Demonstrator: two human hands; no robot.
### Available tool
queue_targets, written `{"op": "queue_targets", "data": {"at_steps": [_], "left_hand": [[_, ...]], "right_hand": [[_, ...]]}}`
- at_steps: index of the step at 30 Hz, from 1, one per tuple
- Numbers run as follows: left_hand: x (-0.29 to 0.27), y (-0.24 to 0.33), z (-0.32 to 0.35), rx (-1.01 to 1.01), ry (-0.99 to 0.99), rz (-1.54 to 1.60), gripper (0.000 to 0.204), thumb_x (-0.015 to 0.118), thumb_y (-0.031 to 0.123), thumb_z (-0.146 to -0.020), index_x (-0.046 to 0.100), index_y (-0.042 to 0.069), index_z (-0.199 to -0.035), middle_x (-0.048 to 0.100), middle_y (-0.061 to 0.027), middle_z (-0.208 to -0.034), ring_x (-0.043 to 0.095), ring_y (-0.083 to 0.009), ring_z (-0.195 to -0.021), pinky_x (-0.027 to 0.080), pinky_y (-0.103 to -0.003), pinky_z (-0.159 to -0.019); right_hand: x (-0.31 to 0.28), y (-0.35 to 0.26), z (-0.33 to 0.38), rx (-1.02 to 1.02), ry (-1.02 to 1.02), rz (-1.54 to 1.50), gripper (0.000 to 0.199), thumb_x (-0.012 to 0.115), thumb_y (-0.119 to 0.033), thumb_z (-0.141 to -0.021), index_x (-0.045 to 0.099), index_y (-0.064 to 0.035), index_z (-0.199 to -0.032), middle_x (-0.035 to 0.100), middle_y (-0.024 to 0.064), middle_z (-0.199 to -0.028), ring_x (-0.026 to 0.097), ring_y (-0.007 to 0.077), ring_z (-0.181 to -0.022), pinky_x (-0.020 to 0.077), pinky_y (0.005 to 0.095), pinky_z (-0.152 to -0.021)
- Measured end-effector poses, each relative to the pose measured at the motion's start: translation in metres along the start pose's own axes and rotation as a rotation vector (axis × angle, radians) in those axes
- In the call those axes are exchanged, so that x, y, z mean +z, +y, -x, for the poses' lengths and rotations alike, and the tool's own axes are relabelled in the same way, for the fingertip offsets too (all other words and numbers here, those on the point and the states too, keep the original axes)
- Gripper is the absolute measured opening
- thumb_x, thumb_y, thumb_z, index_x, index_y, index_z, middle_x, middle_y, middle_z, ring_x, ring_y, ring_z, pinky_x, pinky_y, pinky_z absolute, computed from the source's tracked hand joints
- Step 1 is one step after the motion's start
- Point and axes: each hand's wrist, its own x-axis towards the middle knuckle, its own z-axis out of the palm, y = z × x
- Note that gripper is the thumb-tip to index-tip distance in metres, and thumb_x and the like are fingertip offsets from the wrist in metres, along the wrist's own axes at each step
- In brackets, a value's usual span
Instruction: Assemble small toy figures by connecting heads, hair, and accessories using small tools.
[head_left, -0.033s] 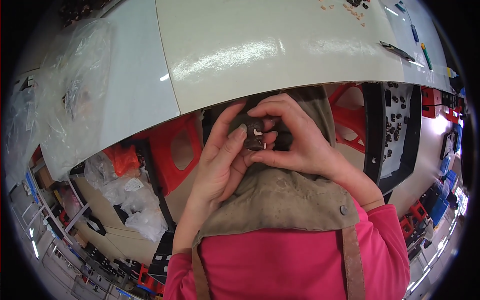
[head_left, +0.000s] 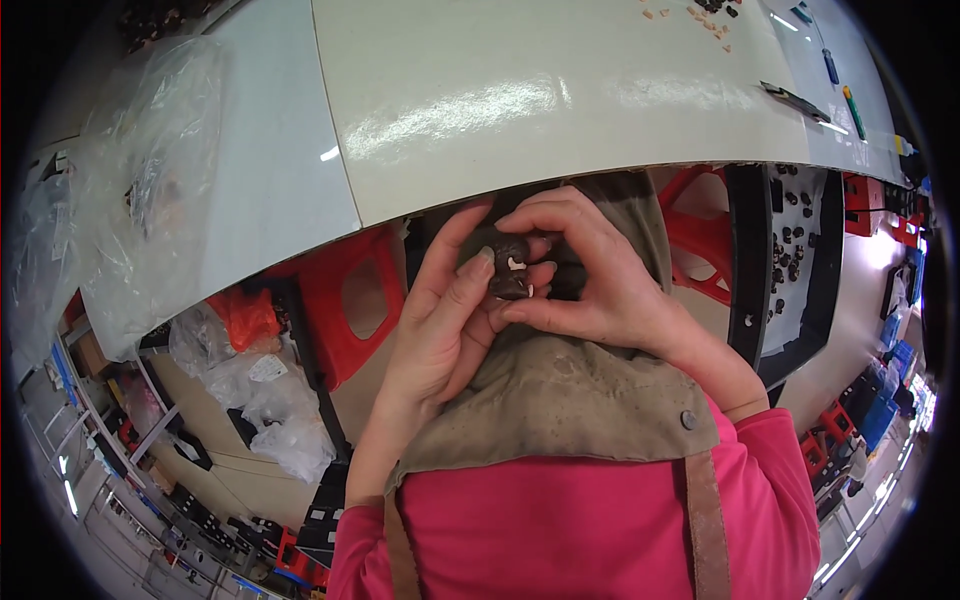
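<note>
Between my two hands, just off the table's near edge and above my lap, is a small dark brown moulded piece (head_left: 509, 270), rounded and figurine-like, with white patches on its right side. My left hand (head_left: 447, 310) holds it from the left, thumb pressed against its upper part. From the right, my right hand (head_left: 585, 265) curls round it, with fingertips at its side and the thumb by its lower end. Fingers cover part of the piece, so its full shape cannot be seen.
A white table (head_left: 450, 130) spans the front, with clear plastic bags (head_left: 150, 170) on its left. A utility knife (head_left: 795, 102), a green pen-like tool (head_left: 853, 112) and small beige bits (head_left: 720, 35) lie at far right. Red stools (head_left: 350, 300) and a black tray (head_left: 740, 290) of dark pieces stand below.
</note>
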Motion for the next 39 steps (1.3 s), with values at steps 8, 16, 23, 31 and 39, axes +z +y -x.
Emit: {"op": "queue_targets", "data": {"at_steps": [8,16,23,31,39], "left_hand": [[0.003,-0.003,-0.004,0.011,-0.035,0.06,0.055,0.049,0.018,-0.094,0.023,0.006,-0.141,0.053,-0.0224,-0.119,0.061,-0.0254,-0.101,0.052,-0.036,-0.086],[0.013,-0.006,-0.004,0.019,0.003,-0.018,0.056,0.05,0.017,-0.094,0.022,0.007,-0.141,0.053,-0.0213,-0.12,0.06,-0.0255,-0.102,0.052,-0.035,-0.087],[0.029,-0.011,-0.006,0.033,0.064,-0.151,0.067,0.06,0.021,-0.088,0.022,0.006,-0.141,0.055,-0.0188,-0.118,0.062,-0.022,-0.096,0.05,-0.033,-0.088],[0.037,-0.018,-0.006,0.059,0.061,-0.365,0.066,0.057,0.006,-0.088,0.018,0.008,-0.142,0.055,-0.0185,-0.119,0.059,-0.0209,-0.102,0.047,-0.029,-0.09],[0.039,-0.019,-0.006,0.044,0.032,-0.426,0.067,0.052,-0.002,-0.089,0.014,0.009,-0.143,0.054,-0.0188,-0.121,0.058,-0.0193,-0.106,0.045,-0.027,-0.092]], "right_hand": [[-0.005,0.001,0.003,0.013,-0.001,0.008,0.058,0.08,-0.011,-0.066,0.051,-0.0065,-0.115,0.049,0.0085,-0.109,0.054,0.0174,-0.093,0.0474,0.0282,-0.079],[-0.028,0.01,0.015,0.033,0.021,-0.172,0.039,0.068,-0.007,-0.079,0.051,-0.0023,-0.114,0.053,0.009,-0.107,0.054,0.0157,-0.097,0.0456,0.0271,-0.079],[-0.037,0.005,0.02,0.118,0.092,0.022,0.019,0.057,0.002,-0.083,0.058,-0.0006,-0.102,0.061,0.0085,-0.091,0.059,0.0166,-0.082,0.047,0.0265,-0.072],[-0.05,0.015,0.02,-0.13,0.131,0.42,0.017,0.068,-0.001,-0.072,0.065,-0.0052,-0.088,0.064,0.0059,-0.082,0.062,0.0206,-0.073,0.0476,0.0312,-0.063],[-0.054,0.016,0.021,-0.216,0.104,0.568,0.018,0.068,-0.002,-0.071,0.065,-0.007,-0.088,0.063,0.0047,-0.077,0.062,0.0206,-0.07,0.0476,0.0314,-0.062]]}}
